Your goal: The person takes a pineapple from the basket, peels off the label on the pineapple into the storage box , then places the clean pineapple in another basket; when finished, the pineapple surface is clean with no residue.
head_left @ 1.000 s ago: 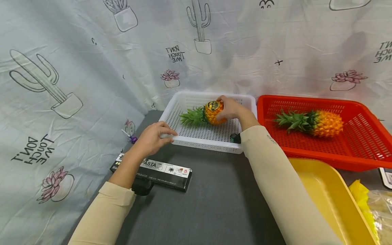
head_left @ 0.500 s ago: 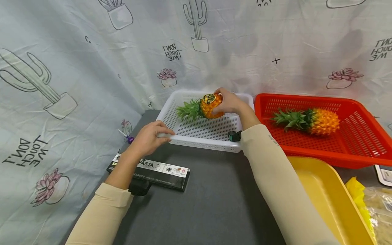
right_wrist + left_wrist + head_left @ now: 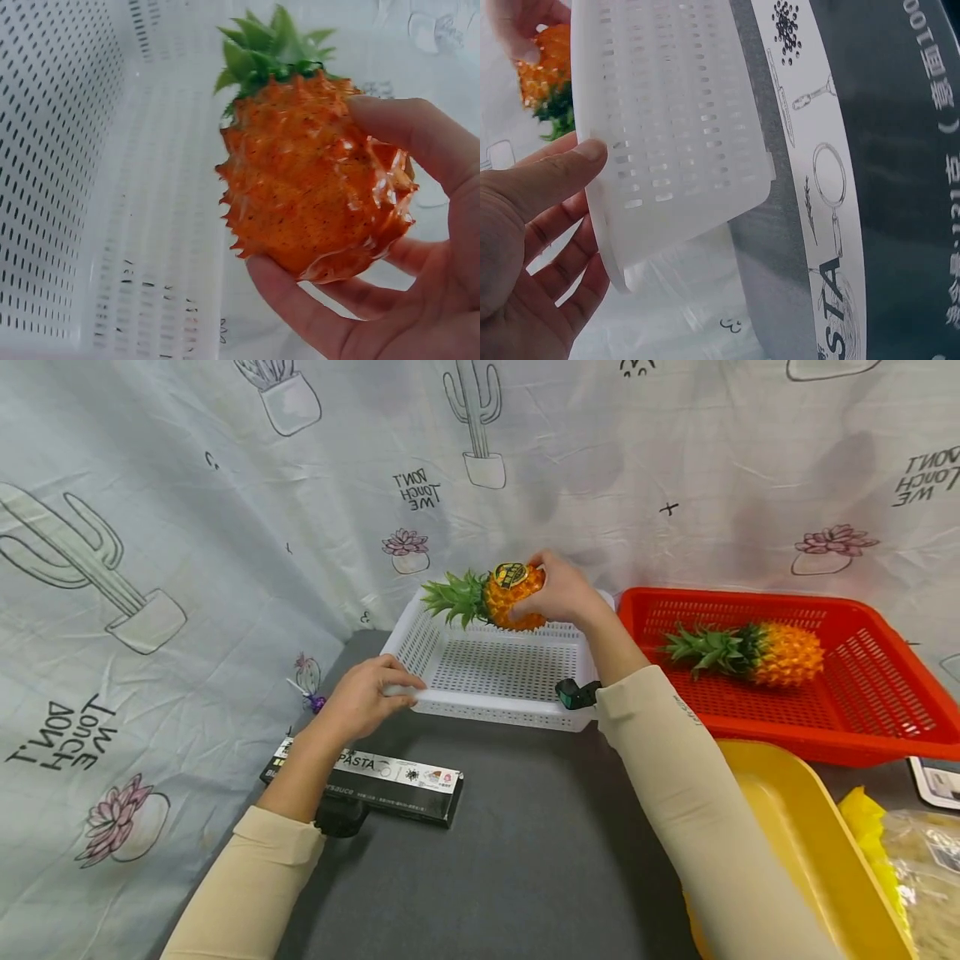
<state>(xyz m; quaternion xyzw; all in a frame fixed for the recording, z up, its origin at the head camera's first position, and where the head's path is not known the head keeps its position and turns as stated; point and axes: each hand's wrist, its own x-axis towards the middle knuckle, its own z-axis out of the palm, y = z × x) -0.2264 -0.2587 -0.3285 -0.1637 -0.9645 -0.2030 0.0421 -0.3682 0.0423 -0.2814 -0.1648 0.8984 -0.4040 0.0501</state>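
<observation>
My right hand (image 3: pixel 562 589) grips an orange pineapple (image 3: pixel 516 595) by its lower end, above the back part of a white perforated basket (image 3: pixel 495 703). Green leaves point left, and a round black-and-gold label shows on top. In the right wrist view, thumb and fingers wrap the spiky body of the pineapple (image 3: pixel 311 176). My left hand (image 3: pixel 366 697) pinches the basket's front left corner. Seen from the left wrist, the thumb lies on the near side of the rim of the basket (image 3: pixel 592 187), with the fingers behind it.
A red basket (image 3: pixel 757 722) on the right holds another pineapple (image 3: pixel 787 654). Before it stands a yellow tray (image 3: pixel 787 827), with a plastic packet (image 3: pixel 922 868) beside it. A black pasta box (image 3: pixel 397 789) lies by the left forearm. A printed curtain (image 3: pixel 600 468) hangs behind.
The right hand has lifted the pineapple from inside the white basket, up and slightly toward the back. The left hand keeps its grip on the corner. The head view has shifted slightly.
</observation>
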